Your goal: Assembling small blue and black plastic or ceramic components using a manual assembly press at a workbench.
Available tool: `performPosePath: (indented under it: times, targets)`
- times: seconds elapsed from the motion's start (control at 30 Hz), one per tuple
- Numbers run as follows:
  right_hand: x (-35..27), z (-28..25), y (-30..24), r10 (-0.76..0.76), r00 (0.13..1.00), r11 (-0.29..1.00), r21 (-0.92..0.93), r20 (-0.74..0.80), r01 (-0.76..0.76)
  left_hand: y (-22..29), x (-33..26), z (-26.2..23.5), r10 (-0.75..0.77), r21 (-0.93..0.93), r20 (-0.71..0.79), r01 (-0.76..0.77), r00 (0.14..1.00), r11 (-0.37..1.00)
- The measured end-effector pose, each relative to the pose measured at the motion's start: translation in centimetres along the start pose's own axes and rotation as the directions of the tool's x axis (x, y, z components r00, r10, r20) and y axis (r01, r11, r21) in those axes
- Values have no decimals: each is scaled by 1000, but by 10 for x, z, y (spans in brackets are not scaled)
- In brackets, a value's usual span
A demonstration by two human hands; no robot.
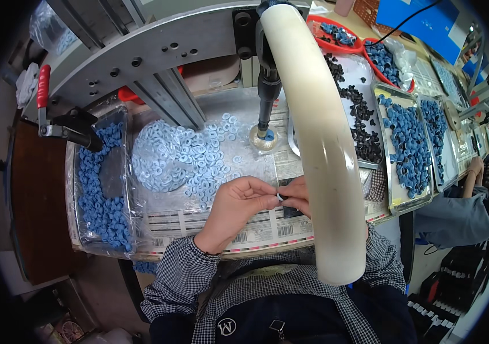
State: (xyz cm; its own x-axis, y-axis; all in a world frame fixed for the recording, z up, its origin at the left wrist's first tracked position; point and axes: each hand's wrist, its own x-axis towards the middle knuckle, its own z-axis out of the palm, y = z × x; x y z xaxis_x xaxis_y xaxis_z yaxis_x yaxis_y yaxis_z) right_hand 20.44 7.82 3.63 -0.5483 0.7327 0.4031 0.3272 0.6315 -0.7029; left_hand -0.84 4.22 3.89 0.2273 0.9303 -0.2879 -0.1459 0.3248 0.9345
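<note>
Over the front of the work surface, my left hand point(236, 209) pinches with thumb and forefinger at a small pale blue piece point(280, 196). Meeting it from the other side are the closed fingertips of my right hand point(297, 196), the rest of which a thick white curved tube hides. Fingers cover most of the piece, so its full shape cannot be made out. A dark flat pad point(291, 212) lies beneath my right fingertips. Left of my hands spreads a heap of light blue rings point(164, 157), with loose ones reaching close to my left hand.
The white tube point(319, 114) arches over my right arm. A press rod point(268, 92) points down at a round holder point(263, 139) with a blue part. Trays of blue parts point(409, 149) and black parts point(364, 123) stand right; a blue-parts tray point(127, 226) stands left, near a red-handled clamp point(44, 86).
</note>
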Motion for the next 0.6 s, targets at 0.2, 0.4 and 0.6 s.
performPosePath:
  times: [0.2, 0.4, 0.6]
  targets:
    - [10, -9, -11, 108, 992, 988, 106, 62, -114, -6, -3, 2, 73, -385, 17, -61, 997, 921]
    - [16, -18, -32, 213, 971, 953, 195, 111, -232, -7, -2, 4, -56, -423, 40, 68, 998, 904]
    - [24, -8, -36, 129, 987, 980, 137, 93, -141, 32, -37, -10, 7, -113, -49, -12, 999, 993]
